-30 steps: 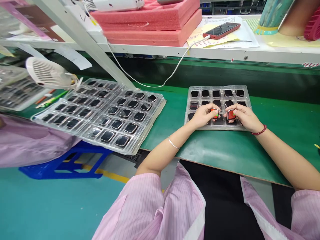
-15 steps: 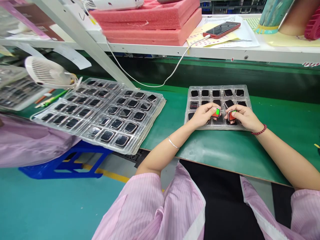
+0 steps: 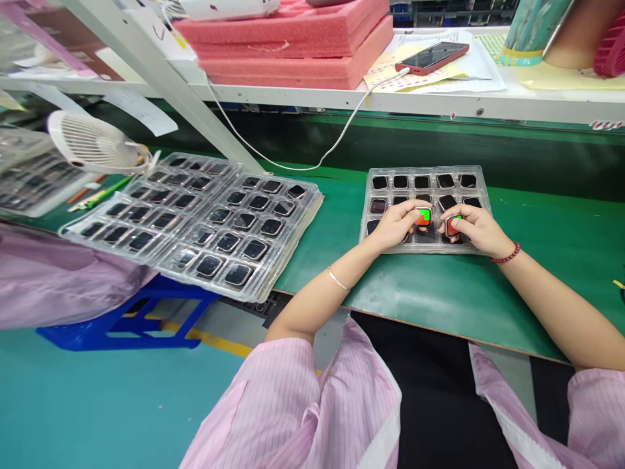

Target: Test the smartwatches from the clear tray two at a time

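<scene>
My left hand (image 3: pixel 398 225) is closed on a smartwatch (image 3: pixel 424 217) without a strap, its screen lit green and orange-red. In my right hand (image 3: pixel 481 231) is a second strapless smartwatch (image 3: pixel 454 225), also lit in red and green, with my thumb on its screen. Both hands are over a clear plastic tray (image 3: pixel 364 218) on the green bench, its pockets holding several dark-screened smartwatches (image 3: pixel 445 181). My hands hide part of the front rows.
Left of me, more clear trays (image 3: pixel 288 251) of dark watches lie near a white fan (image 3: pixel 92 140). The shelf holds red foam blocks (image 3: pixel 293 55) and a phone (image 3: pixel 432 58) on a white cable (image 3: pixel 336 146). A person's pink sleeve (image 3: pixel 63 273) and a blue stool (image 3: pixel 131 319) are at the left.
Green now covers more of the left watch's screen, with orange-red at its lower left, and my left thumb covers less of it. The right watch shows some green. Both hands stay nearly in place.
</scene>
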`<state>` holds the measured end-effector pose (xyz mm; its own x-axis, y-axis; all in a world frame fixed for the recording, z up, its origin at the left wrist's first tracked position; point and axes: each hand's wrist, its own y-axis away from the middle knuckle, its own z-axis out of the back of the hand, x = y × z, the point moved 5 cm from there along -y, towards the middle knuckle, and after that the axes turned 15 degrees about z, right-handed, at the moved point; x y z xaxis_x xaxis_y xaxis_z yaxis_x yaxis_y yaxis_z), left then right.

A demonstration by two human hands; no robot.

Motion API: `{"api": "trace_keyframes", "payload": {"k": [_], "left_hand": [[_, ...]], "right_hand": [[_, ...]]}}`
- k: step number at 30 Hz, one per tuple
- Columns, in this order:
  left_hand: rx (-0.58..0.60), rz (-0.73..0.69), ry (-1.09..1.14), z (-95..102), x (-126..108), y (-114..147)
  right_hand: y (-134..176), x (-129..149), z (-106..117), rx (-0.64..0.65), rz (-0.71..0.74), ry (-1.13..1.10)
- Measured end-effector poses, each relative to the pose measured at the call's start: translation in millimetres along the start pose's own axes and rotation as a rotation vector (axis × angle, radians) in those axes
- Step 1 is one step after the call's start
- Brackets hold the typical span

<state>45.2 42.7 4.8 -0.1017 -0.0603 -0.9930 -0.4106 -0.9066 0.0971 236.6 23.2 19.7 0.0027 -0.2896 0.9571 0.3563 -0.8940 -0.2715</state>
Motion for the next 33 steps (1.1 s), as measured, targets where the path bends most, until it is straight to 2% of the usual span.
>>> {"api": "trace_keyframes", "payload": {"k": [33], "left_hand": [[0.033, -0.02, 0.0, -3.2, -1.8, 1.3]], "right_hand": [[-1.5, -3.1, -0.2, 0.044, 0.014, 0.024]]}}
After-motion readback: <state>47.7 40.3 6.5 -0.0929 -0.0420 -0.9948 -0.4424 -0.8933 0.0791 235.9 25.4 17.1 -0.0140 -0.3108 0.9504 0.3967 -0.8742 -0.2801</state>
